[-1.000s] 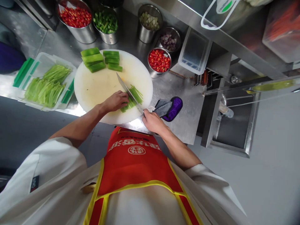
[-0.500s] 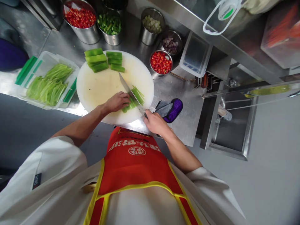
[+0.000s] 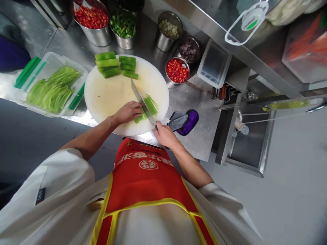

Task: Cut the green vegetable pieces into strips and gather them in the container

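Chopped chilli bowls, strip-filled tub, purple cloth

The scene is viewed from a single head-worn camera, aimed steeply down over the red apron at the nearby round cutting board.

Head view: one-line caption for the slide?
Right hand slices green stalk into strips with knife on round board, left hand steadying it.
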`<move>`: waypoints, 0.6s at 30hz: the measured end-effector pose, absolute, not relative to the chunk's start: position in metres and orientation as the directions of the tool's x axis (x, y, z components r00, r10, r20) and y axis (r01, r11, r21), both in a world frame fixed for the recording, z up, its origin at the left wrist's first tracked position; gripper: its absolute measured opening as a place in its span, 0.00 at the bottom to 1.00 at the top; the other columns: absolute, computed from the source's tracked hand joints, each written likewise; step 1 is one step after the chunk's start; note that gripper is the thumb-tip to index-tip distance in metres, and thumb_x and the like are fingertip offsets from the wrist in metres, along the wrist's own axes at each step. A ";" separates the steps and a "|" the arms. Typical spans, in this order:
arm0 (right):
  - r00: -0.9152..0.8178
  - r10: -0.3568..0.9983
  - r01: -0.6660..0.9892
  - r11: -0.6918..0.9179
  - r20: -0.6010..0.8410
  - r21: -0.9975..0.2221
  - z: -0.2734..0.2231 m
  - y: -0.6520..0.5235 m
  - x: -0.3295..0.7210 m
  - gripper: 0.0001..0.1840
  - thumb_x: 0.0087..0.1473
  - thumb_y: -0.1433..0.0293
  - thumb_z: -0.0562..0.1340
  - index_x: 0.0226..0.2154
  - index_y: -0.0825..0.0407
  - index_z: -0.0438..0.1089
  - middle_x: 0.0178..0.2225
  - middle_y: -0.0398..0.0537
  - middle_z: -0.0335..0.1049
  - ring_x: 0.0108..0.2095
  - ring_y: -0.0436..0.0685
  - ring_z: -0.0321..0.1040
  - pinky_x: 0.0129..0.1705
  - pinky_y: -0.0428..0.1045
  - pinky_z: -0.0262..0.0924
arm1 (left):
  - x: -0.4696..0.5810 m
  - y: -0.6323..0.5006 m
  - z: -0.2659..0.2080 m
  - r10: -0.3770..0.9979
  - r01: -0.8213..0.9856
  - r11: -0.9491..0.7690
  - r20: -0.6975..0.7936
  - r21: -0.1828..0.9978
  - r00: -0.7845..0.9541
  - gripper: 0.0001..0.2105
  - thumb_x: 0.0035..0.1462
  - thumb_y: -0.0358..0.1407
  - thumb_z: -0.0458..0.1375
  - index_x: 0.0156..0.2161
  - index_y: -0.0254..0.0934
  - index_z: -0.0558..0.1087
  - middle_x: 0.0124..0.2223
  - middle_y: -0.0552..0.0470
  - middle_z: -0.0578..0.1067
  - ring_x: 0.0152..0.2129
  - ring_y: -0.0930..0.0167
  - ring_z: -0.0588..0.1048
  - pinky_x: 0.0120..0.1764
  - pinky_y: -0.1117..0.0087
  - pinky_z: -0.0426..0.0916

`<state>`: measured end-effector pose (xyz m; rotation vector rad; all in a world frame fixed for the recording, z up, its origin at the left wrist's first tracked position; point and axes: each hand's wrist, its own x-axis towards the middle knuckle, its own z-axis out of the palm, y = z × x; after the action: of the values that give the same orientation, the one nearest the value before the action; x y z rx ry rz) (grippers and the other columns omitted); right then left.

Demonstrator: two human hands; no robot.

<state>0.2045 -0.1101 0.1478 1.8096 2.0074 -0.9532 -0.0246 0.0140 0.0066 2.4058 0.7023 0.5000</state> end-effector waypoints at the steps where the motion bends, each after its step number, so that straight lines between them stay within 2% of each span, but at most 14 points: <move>1: -0.186 0.779 0.957 0.006 -0.599 -0.289 0.149 -0.110 0.204 0.15 0.68 0.68 0.49 0.53 0.55 0.64 0.43 0.60 0.80 0.44 0.65 0.76 0.41 0.51 0.57 | -0.025 0.014 0.006 0.589 0.370 -0.691 0.188 0.622 0.786 0.14 0.67 0.44 0.54 0.43 0.43 0.81 0.50 0.44 0.78 0.48 0.61 0.76 0.54 0.57 0.70; 5: -0.215 0.782 0.948 0.023 -0.585 -0.318 0.152 -0.114 0.202 0.15 0.68 0.68 0.49 0.52 0.54 0.64 0.43 0.59 0.80 0.44 0.65 0.76 0.42 0.51 0.57 | -0.025 0.012 0.004 0.594 0.378 -0.691 0.187 0.616 0.782 0.14 0.68 0.44 0.54 0.43 0.43 0.81 0.49 0.45 0.79 0.48 0.62 0.76 0.55 0.57 0.70; 18: -0.179 0.786 0.958 0.002 -0.592 -0.288 0.146 -0.115 0.197 0.14 0.69 0.68 0.49 0.51 0.55 0.64 0.41 0.59 0.80 0.42 0.66 0.77 0.39 0.51 0.57 | -0.023 0.007 -0.003 0.582 0.377 -0.731 0.230 0.569 0.780 0.17 0.70 0.43 0.51 0.41 0.40 0.81 0.47 0.43 0.80 0.47 0.62 0.76 0.54 0.58 0.69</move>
<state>0.1970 -0.1152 0.1464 1.8192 2.0183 -0.9457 -0.0234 0.0072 -0.0027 2.4668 0.7169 0.5449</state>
